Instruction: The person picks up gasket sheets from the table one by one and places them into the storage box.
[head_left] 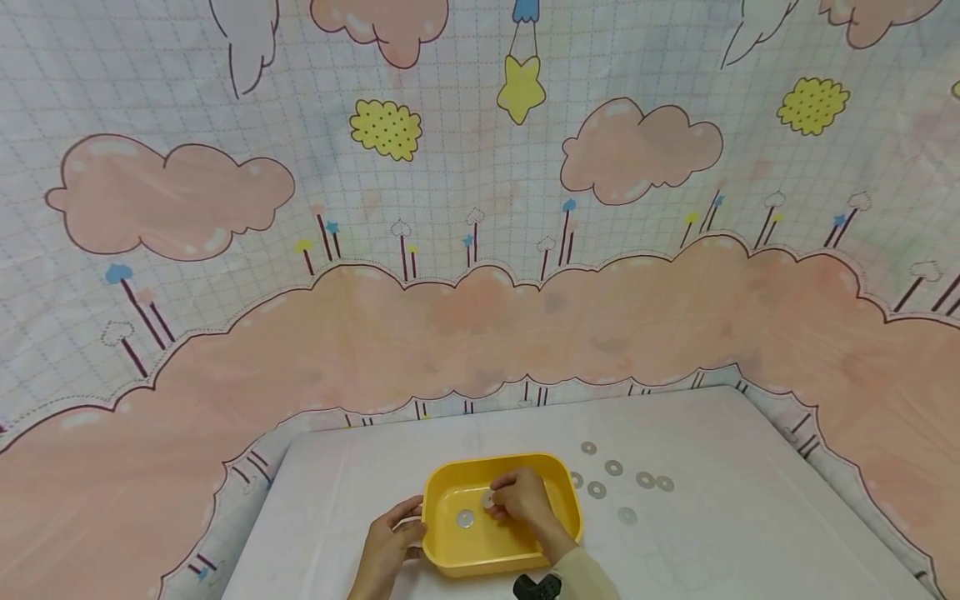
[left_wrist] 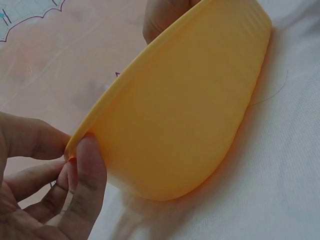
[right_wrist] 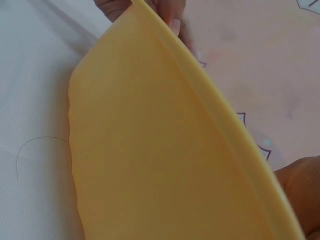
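A yellow plastic tray with rounded corners stands on the white table. My left hand grips its left edge; in the left wrist view the fingers close on the rim of the tray. Inside the tray, my right hand pinches a flat metal washer between thumb and fingers, a little above the floor. Another washer lies flat on the tray's floor, left of that hand. In the right wrist view the tray wall hides most of the right hand.
Several loose washers lie scattered on the white table to the right of the tray, one close against its right edge. A patterned cloth with clouds hangs behind and around the table. A thin hair lies beside the tray.
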